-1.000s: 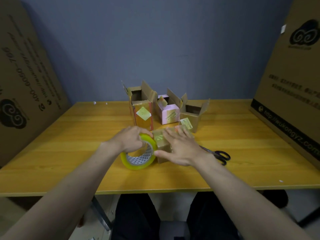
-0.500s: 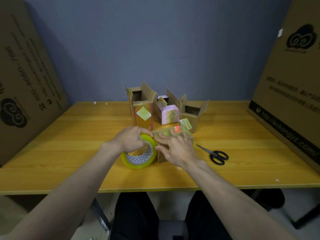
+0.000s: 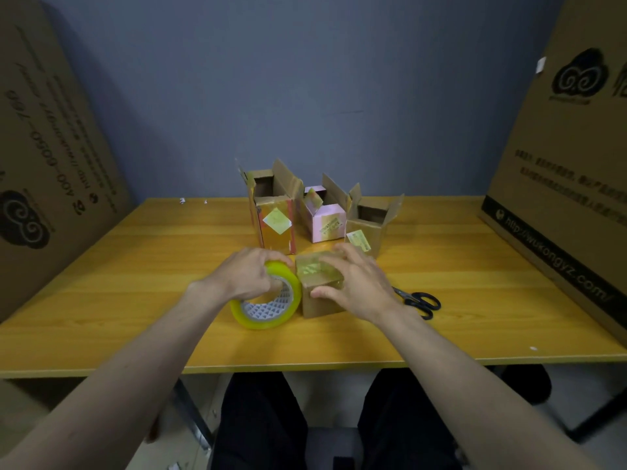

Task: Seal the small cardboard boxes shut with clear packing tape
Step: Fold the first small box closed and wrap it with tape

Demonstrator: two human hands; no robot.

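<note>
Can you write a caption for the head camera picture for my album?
Left hand grips the tape roll beside a small cardboard box held by the right hand.

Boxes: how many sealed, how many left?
Done: none clearly finished. In hand: the near box has its flaps closed and glossy tape across the top; the right hand holds it, the left hand grips the tape roll beside it. Left: three boxes behind, tall, pink, short, all with flaps up.
</note>
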